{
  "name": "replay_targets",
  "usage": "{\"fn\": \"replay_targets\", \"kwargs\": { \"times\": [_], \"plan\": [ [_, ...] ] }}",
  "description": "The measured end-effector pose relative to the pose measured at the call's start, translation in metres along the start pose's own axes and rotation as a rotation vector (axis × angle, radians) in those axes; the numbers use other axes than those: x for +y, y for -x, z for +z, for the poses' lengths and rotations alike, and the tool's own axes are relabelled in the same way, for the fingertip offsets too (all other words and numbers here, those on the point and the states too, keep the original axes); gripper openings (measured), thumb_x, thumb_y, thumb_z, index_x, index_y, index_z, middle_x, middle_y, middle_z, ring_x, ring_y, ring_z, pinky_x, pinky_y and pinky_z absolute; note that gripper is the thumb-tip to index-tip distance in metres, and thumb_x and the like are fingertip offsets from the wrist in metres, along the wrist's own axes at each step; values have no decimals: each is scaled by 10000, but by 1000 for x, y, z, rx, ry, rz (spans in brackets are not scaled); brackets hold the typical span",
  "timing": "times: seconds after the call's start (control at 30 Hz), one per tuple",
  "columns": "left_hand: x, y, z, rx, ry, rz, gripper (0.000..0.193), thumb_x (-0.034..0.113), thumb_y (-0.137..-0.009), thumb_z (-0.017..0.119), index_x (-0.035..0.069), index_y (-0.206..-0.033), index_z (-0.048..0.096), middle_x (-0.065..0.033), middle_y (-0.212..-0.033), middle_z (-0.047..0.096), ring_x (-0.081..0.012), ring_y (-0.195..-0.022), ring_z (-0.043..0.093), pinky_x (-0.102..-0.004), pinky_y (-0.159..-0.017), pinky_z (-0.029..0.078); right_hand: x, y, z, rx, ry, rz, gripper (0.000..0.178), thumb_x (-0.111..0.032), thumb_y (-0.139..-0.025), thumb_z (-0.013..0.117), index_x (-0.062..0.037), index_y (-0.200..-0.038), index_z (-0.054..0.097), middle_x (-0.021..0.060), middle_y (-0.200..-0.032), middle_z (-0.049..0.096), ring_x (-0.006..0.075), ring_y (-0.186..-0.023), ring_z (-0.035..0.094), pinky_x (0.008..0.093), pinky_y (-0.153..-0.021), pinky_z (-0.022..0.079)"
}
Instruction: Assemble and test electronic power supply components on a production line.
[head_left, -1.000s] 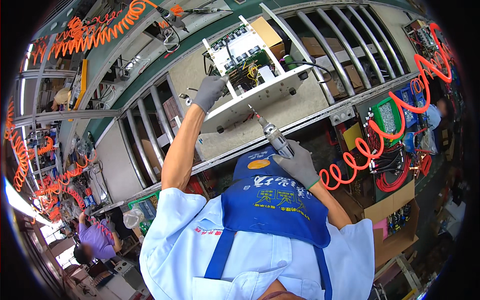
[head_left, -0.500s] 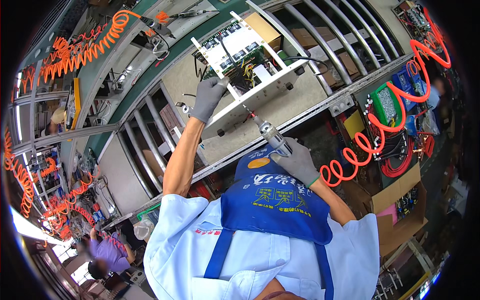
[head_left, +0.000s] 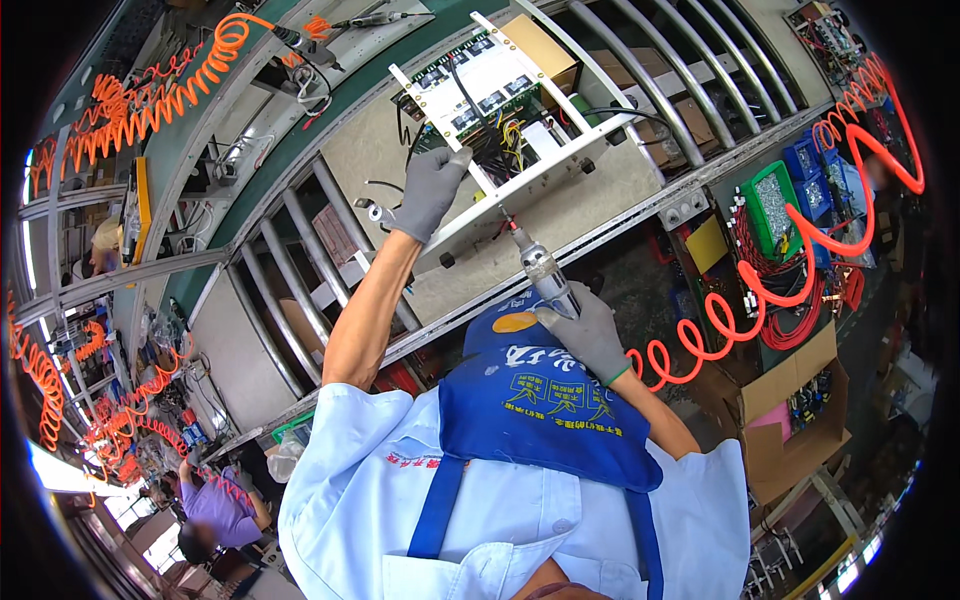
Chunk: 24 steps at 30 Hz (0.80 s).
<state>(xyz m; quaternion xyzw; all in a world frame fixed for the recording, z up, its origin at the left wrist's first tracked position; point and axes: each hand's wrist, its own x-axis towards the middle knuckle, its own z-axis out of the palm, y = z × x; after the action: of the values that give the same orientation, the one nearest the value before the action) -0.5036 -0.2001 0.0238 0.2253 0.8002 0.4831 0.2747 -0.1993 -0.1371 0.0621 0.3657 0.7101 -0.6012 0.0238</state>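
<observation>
Screwdriver (head_left: 540,268) in right hand (head_left: 590,335); left hand (head_left: 432,190) steadies chassis (head_left: 520,175).

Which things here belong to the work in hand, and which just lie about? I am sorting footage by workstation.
In hand:
left hand steadying the white metal frame
circuit board mounted in it
right hand gripping the pneumatic screwdriver, tip at the frame

Lying about:
orange coiled air hose
green parts bin
cardboard box

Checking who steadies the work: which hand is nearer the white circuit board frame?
Left. The left hand rests on the white circuit board frame; the right hand is lower, gripping the power screwdriver tipped against its edge.
</observation>
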Motion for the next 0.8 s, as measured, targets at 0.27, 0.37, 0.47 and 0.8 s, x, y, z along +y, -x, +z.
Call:
{"fn": "replay_targets", "kwargs": {
  "times": [0.27, 0.37, 0.47, 0.8],
  "plan": [
    [-5, -3, 4, -30, 27, 13, 429, 308, -936, 652, -16, -663, 583, 17, -589, 461, -76, -588, 364, -303, -537, 310, -1, -3, 0, 19, -11, 14, 428, -296, -812, 769, -5, -1088, 622, 156, -914, 674, 237, -829, 660, 359, -781, 505],
    [-4, -3, 3, -34, 44, 11, 419, 307, -938, 649, -17, -679, 599, 20, -597, 472, -74, -594, 371, -299, -542, 314, -1, -3, 0, 26, -19, 13, 436, -301, -811, 768, -1, -1088, 617, 161, -906, 675, 244, -825, 663, 363, -774, 506],
    [-2, -3, 4, -37, 34, 15, 413, 309, -939, 647, -17, -688, 612, 20, -606, 486, -73, -601, 379, -297, -548, 320, -3, -3, -1, 17, -9, 16, 449, -310, -808, 770, 3, -1090, 614, 167, -905, 675, 256, -825, 664, 368, -774, 506],
    [42, 24, -10, 100, -136, 24, 295, 258, -950, 605, -27, -926, 674, -32, -745, 620, -112, -672, 514, -296, -629, 428, 4, 15, -24, 13, 54, -2, 503, -355, -785, 772, -28, -1138, 625, 177, -955, 683, 278, -882, 680, 373, -809, 515]
  ]
}}
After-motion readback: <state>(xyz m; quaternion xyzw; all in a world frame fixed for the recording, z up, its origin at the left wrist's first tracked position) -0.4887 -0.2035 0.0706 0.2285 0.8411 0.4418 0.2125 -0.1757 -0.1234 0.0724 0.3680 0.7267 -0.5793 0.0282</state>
